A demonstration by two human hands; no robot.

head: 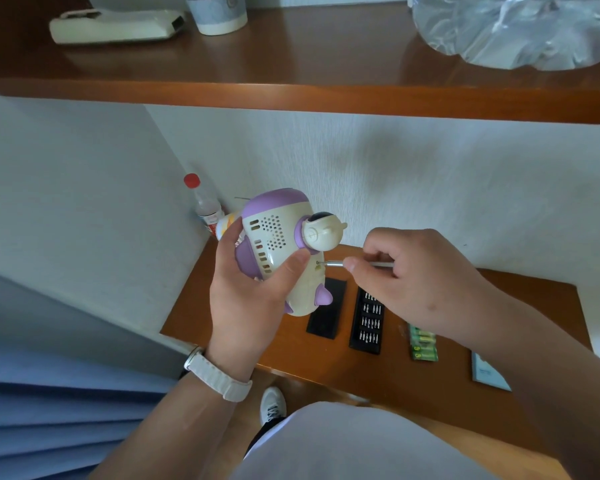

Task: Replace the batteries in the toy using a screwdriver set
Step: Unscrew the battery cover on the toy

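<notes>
My left hand (253,296) grips a cream and purple toy (278,237) in the air above the low wooden table (430,382), thumb across its vented side. My right hand (413,282) pinches a thin silver screwdriver (335,263); its tip sits in a screw hole on the toy's cream underside. Below on the table lie the open black screwdriver bit case (368,323), its black lid (328,311) and a green pack of batteries (423,344).
A red-capped bottle (203,202) stands in the corner behind the toy. A light blue booklet (489,372) lies at the table's right. The upper wooden shelf (291,91) carries a white device (115,26), a cup (219,12) and a crumpled plastic bag (520,29). A blue bed is left.
</notes>
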